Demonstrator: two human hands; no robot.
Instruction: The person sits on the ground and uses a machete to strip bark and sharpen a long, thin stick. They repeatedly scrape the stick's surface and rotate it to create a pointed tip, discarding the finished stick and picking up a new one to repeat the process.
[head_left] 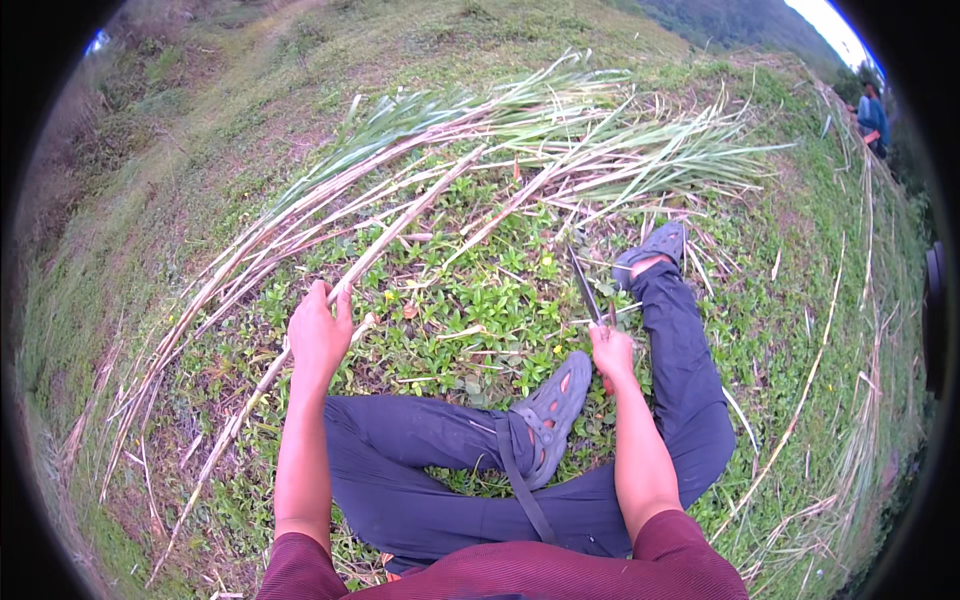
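I sit on the ground with my legs in dark trousers and grey perforated clogs [552, 408] out in front. My left hand [318, 330] is closed around a long pale cane stalk [395, 235] that runs from the lower left up toward the leafy pile. My right hand [611, 352] grips the handle of a dark-bladed knife [584, 285], its blade pointing up and away over the low green plants. The two hands are well apart, with my left shoe between them.
A heap of cut cane stalks with green leaf tops [560, 140] lies across the ground ahead. More loose stalks [190, 330] fan out on the left. Dry stems [800, 400] lie on the right. Another person [872, 115] is at the far upper right.
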